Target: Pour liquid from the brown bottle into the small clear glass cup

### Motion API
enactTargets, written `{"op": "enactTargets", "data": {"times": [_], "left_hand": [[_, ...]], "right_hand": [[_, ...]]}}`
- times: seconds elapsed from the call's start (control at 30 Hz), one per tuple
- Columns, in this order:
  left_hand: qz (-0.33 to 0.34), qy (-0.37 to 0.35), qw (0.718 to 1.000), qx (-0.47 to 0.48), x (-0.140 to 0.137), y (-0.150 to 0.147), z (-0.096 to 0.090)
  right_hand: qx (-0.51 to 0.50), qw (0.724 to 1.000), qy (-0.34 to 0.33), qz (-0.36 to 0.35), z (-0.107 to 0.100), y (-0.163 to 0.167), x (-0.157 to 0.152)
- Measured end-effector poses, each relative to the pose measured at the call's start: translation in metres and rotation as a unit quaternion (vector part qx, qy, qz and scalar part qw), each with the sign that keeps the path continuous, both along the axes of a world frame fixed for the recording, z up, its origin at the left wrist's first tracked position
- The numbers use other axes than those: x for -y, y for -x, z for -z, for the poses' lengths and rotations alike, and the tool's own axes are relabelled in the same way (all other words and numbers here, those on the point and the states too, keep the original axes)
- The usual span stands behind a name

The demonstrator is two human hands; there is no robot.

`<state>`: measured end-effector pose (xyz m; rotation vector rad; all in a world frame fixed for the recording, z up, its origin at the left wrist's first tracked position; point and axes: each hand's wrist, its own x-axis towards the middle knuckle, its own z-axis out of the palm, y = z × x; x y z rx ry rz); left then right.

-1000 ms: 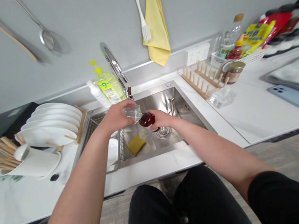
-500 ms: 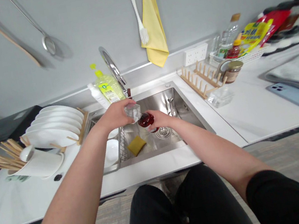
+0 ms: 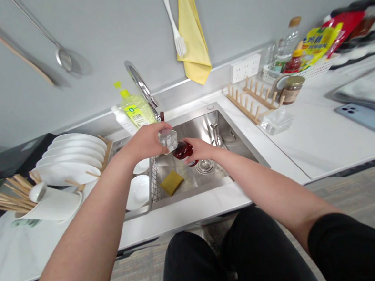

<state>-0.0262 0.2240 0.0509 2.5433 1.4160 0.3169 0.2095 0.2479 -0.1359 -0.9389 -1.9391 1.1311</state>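
Over the steel sink [image 3: 203, 125], my left hand [image 3: 149, 141] is closed around a small clear container [image 3: 168, 140], tilted with its end toward the right. My right hand [image 3: 198, 148] grips a dark red bottle [image 3: 182, 150], also tilted, its end close to the clear container; whether the two touch I cannot tell. Below them a yellow sponge [image 3: 172, 182] lies on the sink floor, left of the drain [image 3: 204, 166]. The faucet [image 3: 141, 83] rises just behind my left hand.
White plates [image 3: 65, 169] stand in a wooden rack at left, beside a chopstick holder [image 3: 51, 203]. White bowls [image 3: 138, 192] sit in a wire basket in the sink. Soap bottles [image 3: 136, 108] stand behind. At right are a wooden rack [image 3: 253, 100], a jar [image 3: 292, 89] and a phone [image 3: 372, 118].
The clear container in my left hand has shifted very slightly right. My right hand and the red bottle have hardly moved. The view has turned a little.
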Motion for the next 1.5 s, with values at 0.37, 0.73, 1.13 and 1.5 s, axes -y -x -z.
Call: {"op": "enactTargets", "data": {"times": [0.37, 0.73, 1.13, 1.5], "left_hand": [[0.012, -0.005, 0.998, -0.055, -0.001, -0.015, -0.018], [0.018, -0.004, 0.998, -0.064, -0.006, -0.017, -0.02], [0.013, 0.004, 0.997, -0.072, -0.006, -0.024, -0.027], [0.012, -0.002, 0.996, -0.084, -0.005, -0.022, -0.028]], "right_hand": [[-0.02, 1.0, 0.002, 0.005, -0.005, 0.001, 0.002], [-0.021, 1.0, 0.002, 0.006, -0.009, 0.0, 0.005], [-0.017, 1.0, -0.003, 0.018, -0.011, 0.0, 0.005], [-0.013, 1.0, -0.006, 0.015, -0.014, 0.0, 0.008]]}}
